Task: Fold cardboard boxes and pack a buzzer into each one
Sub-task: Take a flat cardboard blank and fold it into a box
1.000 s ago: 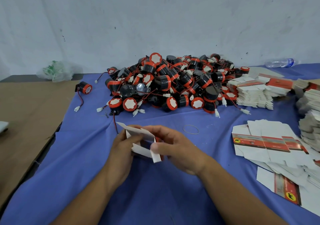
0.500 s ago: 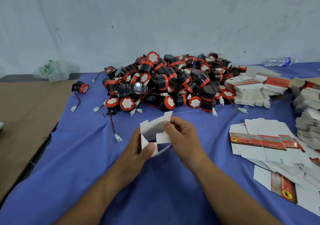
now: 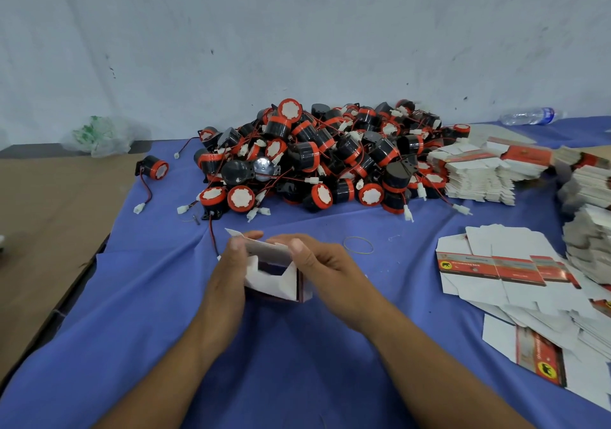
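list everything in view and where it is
cloth: one, blue, spread across the middle and right
cardboard box: one, white, held at front centre
buzzers: many, black with red rims, heaped at back centre
lone buzzer: one, black and red, left of the heap
flat boxes: many, white with red bands, stacked and spread on the right
rubber band: one, yellowish, on the cloth right of the box
water bottle: one, clear, lying at back right
plastic bag: one, clear with green, back left
left hand: grips the box's left side
right hand: grips the box's right side
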{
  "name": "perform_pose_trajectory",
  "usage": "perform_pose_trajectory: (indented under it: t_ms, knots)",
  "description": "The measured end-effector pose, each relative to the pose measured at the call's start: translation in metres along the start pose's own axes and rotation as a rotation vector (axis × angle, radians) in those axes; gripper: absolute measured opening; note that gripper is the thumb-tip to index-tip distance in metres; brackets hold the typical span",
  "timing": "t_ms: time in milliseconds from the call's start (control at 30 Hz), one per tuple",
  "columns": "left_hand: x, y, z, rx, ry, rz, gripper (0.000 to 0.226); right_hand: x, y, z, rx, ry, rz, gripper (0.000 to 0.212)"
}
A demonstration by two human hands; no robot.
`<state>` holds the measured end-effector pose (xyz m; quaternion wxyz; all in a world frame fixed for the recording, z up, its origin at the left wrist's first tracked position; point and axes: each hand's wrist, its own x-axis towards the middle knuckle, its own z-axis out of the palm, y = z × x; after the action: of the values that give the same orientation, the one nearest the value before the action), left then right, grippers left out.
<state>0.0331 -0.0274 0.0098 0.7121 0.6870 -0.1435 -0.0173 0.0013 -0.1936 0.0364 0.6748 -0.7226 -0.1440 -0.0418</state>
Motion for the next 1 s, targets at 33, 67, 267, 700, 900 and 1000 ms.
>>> perform_pose_trajectory:
  t_ms: [33, 67, 267, 700, 900, 1000]
  knots:
    - [-0.001, 0.002, 0.002, -0.069, -0.015, -0.025, 0.068, 0.0, 0.0, 0.0, 0.017, 0.019, 0.017, 0.043]
    - [-0.001, 0.005, 0.004, -0.133, -0.03, -0.052, 0.072, 0.001, 0.0, 0.0, 0.041, 0.028, 0.036, 0.04]
    - [-0.006, 0.014, 0.009, -0.385, -0.15, -0.091, 0.064, -0.003, 0.008, 0.001, -0.019, -0.041, -0.059, 0.04]
    - [-0.005, 0.011, 0.014, -0.349, -0.007, -0.161, 0.031, 0.005, 0.022, -0.005, -0.022, 0.017, 0.087, 0.031]
    - [0.0, 0.012, 0.014, -0.445, 0.273, -0.023, 0.024, 0.002, 0.022, 0.001, -0.08, 0.13, 0.12, 0.061]
    - [-0.001, 0.009, 0.018, -0.437, 0.278, -0.016, 0.021, -0.001, 0.023, 0.015, -0.067, 0.051, 0.047, 0.055]
